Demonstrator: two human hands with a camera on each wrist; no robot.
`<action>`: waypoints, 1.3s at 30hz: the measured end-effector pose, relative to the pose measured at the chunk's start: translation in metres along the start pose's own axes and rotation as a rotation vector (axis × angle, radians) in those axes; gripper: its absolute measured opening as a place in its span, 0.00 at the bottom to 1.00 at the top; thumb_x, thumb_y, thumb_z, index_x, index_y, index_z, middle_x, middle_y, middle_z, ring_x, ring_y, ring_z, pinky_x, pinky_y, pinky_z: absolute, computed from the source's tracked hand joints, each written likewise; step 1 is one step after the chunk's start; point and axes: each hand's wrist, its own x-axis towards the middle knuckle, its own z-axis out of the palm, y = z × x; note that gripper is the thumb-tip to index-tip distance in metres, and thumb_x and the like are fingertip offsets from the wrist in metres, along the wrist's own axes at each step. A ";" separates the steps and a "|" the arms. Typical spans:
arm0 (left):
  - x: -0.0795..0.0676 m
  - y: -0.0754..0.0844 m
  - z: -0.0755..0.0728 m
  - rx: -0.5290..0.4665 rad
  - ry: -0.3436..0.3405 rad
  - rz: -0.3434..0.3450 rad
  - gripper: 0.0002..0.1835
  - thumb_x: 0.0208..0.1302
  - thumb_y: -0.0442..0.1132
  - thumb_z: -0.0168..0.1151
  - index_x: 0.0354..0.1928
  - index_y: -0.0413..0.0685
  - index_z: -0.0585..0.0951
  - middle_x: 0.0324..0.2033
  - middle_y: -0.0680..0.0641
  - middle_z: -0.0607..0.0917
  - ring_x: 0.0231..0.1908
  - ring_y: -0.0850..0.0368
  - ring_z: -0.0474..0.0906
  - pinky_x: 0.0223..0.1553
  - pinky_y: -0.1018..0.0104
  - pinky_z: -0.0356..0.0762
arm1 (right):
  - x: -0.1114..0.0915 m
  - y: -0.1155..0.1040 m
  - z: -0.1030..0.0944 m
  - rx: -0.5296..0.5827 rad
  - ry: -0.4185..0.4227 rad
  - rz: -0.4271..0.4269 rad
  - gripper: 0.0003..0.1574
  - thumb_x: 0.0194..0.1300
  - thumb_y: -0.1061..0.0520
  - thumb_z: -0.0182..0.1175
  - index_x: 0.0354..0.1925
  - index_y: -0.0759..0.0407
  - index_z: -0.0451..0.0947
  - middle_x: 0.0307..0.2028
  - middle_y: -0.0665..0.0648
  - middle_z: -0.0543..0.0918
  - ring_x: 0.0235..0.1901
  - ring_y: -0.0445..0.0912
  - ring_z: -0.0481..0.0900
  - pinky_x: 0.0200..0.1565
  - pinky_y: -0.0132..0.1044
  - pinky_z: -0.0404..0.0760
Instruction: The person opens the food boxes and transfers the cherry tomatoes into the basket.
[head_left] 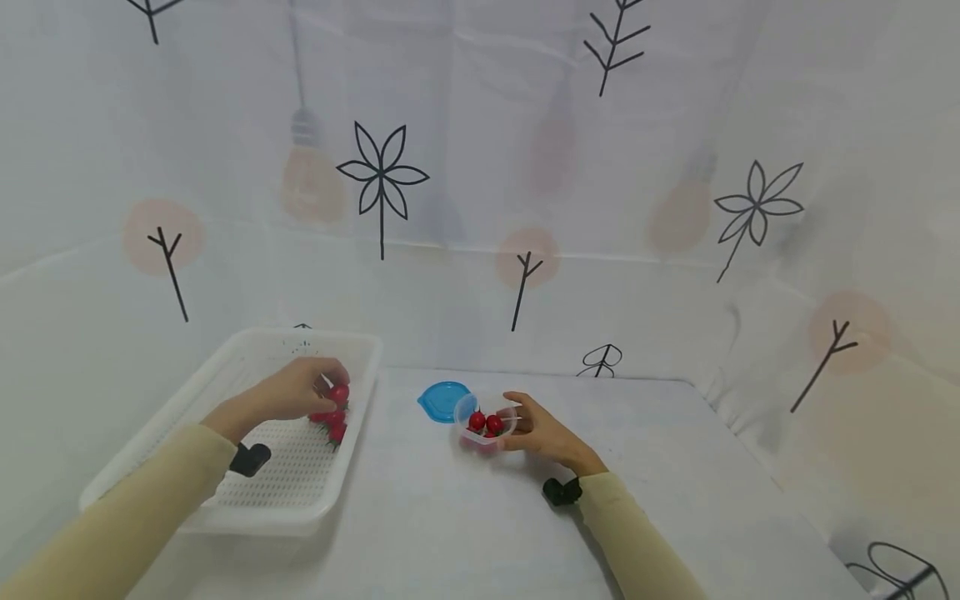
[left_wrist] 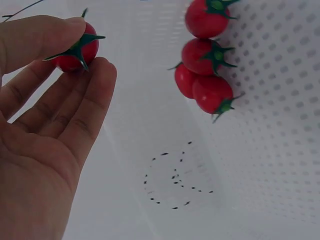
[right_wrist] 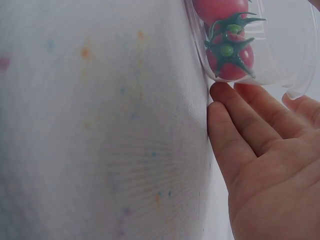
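My left hand pinches a red cherry tomato with a green stem between thumb and fingertips, over the white basket. Below it, several more cherry tomatoes lie grouped on the perforated floor by the basket's right wall. My right hand grips the side of a small clear plastic container, thumb and fingers spread around its right side. Inside the container are several cherry tomatoes, as the right wrist view also shows. The fingertips there rest right at the container's wall, close to the tabletop.
A blue lid lies flat just left of and behind the container. The basket stands at the table's left, its tall walls around my left hand. A white table spreads out in front, and a printed cloth hangs behind it.
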 end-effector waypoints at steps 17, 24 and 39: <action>0.008 -0.039 0.014 0.080 -0.094 -0.171 0.17 0.45 0.29 0.72 0.39 0.45 0.80 0.36 0.48 0.82 0.37 0.53 0.78 0.39 0.55 0.80 | -0.001 -0.001 -0.001 -0.005 -0.013 -0.011 0.57 0.54 0.47 0.71 0.72 0.52 0.48 0.63 0.58 0.69 0.57 0.56 0.72 0.58 0.59 0.68; 0.010 -0.044 0.019 0.112 -0.128 -0.224 0.18 0.44 0.29 0.73 0.40 0.46 0.79 0.37 0.48 0.81 0.38 0.52 0.77 0.40 0.53 0.79 | -0.002 -0.002 -0.001 -0.008 -0.005 0.004 0.58 0.53 0.46 0.71 0.72 0.50 0.49 0.63 0.56 0.70 0.57 0.55 0.73 0.58 0.59 0.68; 0.010 -0.049 0.022 0.151 -0.144 -0.257 0.19 0.44 0.31 0.74 0.40 0.49 0.80 0.38 0.49 0.81 0.40 0.51 0.76 0.44 0.49 0.78 | 0.001 0.002 -0.002 -0.015 -0.012 -0.006 0.59 0.53 0.47 0.71 0.73 0.52 0.48 0.63 0.57 0.69 0.57 0.56 0.73 0.58 0.60 0.68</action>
